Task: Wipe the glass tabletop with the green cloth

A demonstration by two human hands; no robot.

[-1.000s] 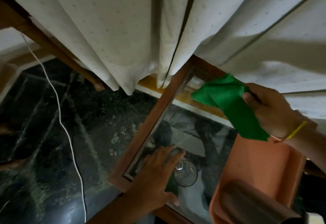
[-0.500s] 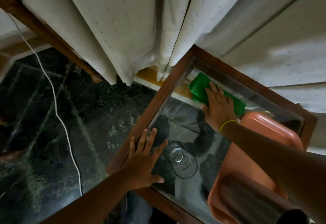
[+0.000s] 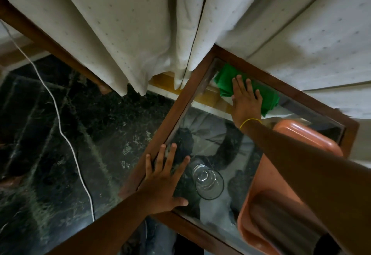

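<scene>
The green cloth [image 3: 226, 83] is pressed flat onto the glass tabletop [image 3: 210, 134] at the far corner of the bench, just inside the wooden frame [image 3: 174, 112]. It is covered in part by the right hand [image 3: 246, 98], which is laid palm down with the fingers [image 3: 239, 83] stretched out straight over the fabric, not curled around it. A thin yellow band [image 3: 250, 122] is worn at that wrist.

The left hand [image 3: 164, 182] is spread flat at the near left edge of the bench, its fingers [image 3: 170, 154] open and splayed across the frame and the glass, with nothing gripped. A clear drinking glass [image 3: 208, 182] is seen on the tabletop just to the right of this hand, apart from the thumb.

An orange tray [image 3: 309, 136] is placed along the right side of the tabletop, partly hidden by the right forearm; a dark, blurred object lies in its near end. White curtains [image 3: 124, 26] hang over the far side of the bench. A white cord [image 3: 66, 140] trails across the dark marbled floor [image 3: 50, 124] to the left.
</scene>
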